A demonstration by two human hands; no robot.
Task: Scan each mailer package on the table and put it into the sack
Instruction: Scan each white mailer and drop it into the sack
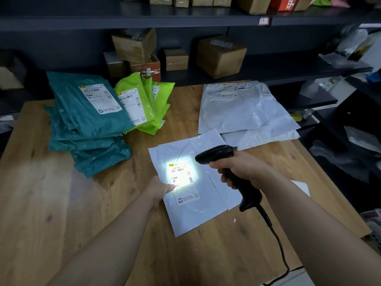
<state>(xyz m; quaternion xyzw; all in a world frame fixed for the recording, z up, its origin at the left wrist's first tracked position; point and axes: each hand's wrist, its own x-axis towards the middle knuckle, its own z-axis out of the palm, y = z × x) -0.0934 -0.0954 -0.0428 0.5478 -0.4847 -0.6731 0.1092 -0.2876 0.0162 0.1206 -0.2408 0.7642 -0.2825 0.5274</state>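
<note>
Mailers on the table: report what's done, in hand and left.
Done: no sack in view, so unknown. In hand: the right hand aims the scanner at the white mailer, label lit; the left hand holds its edge. Left: teal stack, green mailers, white pile.

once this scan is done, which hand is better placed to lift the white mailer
Left, probably. The left hand pinches the white mailer at its left edge; the right hand is busy gripping the scanner.

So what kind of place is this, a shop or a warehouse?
Probably a parcel depot or pickup point. Dark shelves hold taped cardboard boxes, labelled teal mailers are stacked on the wooden table, and the right hand aims a barcode scanner at the label on a white mailer.
</note>
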